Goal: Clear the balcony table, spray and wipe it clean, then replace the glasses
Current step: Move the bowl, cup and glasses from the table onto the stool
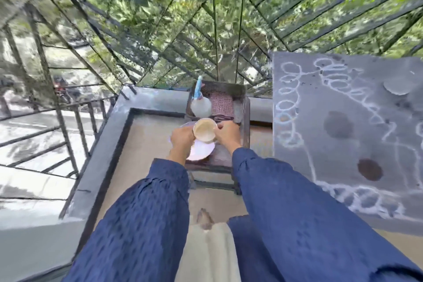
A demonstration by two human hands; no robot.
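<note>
Where the balcony's tan floor (148,149) meets a grey kerb, a dark metal railing (160,30) of slanted bars closes the space, with thick green foliage behind it and a bright, blurred stretch of ground beyond the bars on the left. On the right stands a grey tabletop (357,144), marked with white chalk loops (286,103) along its edges, two dark round stains (338,124) and a paler round patch near its far side. Just beside its left edge is a small dark stand (246,121), which carries a clear spray bottle (201,104) with a blue nozzle, upright at the far end, and a folded pinkish cloth (221,104) just to the right of the bottle. Both arms, in dark blue sleeves (286,213), reach forward over the near end of this stand. The cream cup (205,129) is between the two hands, above a white saucer (199,149), just in front of the bottle and well apart from the grey tabletop. The left hand (182,138) has its fingers curled round the saucer's left rim, close against the cup's side. The right hand (226,133) pinches the cup's right side with bent fingers; the blur hides whether they grip a handle or the wall itself.
</note>
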